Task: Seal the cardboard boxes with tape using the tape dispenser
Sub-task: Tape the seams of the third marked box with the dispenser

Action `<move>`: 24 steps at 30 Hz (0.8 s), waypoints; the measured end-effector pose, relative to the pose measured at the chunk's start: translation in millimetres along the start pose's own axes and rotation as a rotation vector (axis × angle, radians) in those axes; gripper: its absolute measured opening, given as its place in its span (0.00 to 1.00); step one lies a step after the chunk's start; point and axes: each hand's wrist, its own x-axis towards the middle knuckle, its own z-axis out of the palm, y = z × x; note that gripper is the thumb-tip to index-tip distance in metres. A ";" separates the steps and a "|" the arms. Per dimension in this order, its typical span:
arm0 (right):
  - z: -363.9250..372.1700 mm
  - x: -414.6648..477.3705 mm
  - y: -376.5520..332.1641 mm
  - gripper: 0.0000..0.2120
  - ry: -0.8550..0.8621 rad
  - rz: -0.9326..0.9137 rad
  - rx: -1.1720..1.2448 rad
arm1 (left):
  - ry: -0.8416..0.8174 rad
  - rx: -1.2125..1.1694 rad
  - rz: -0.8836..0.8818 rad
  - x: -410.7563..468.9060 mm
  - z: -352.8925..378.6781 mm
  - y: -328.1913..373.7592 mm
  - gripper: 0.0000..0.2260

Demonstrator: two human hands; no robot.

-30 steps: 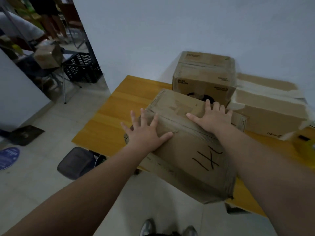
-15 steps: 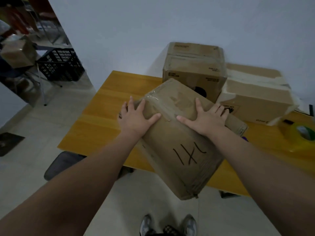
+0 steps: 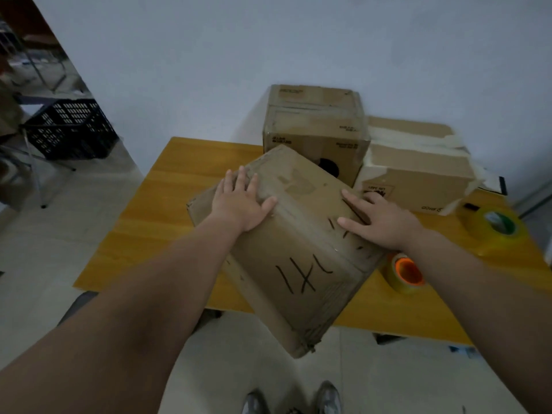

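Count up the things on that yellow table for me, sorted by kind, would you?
Cardboard boxes: 3 (marked box at the front, tall box behind it, taped box on the right)
Tape rolls: 2 (orange-centred roll, green-centred roll)
Total: 5

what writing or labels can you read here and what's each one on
"1XL" or similar, black marker, on the front box.
More marker strokes beside the right hand: partly covered, unreadable.
Printed labels on the back box: too blurred.
Print on the right box: upside down, too blurred.
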 end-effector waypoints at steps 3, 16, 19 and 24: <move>8.7 -16.5 12.2 0.37 0.017 0.036 0.118 | -0.033 -0.008 -0.052 1.7 -6.5 5.5 0.35; 33.1 -23.7 -2.2 0.35 0.180 0.173 0.087 | -0.091 0.010 0.367 -106.8 10.6 115.9 0.40; 39.1 -31.4 -7.9 0.35 0.192 0.190 0.099 | -0.092 0.020 0.395 -126.4 11.0 122.3 0.43; 47.2 -55.8 -13.5 0.34 0.252 0.167 0.121 | -0.031 0.044 0.354 -146.6 15.0 129.2 0.39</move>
